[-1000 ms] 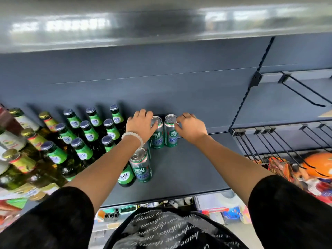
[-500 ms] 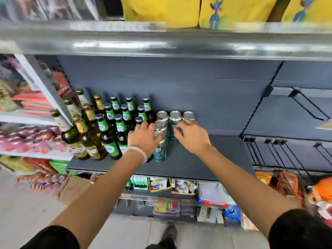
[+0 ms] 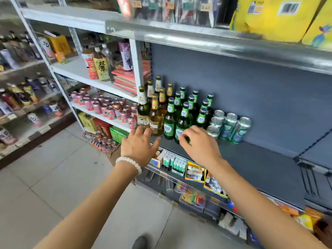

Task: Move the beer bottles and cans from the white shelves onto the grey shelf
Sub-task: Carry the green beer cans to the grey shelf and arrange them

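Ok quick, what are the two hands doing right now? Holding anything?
Left hand: open, fingers spread, holding nothing.
Right hand: fingers loosely curled in front of the green bottles, holding nothing.

Pink cans (image 3: 107,109) sat in rows. Red books (image 3: 126,81) lay stacked. Big yellow bags (image 3: 273,17) stood up high.
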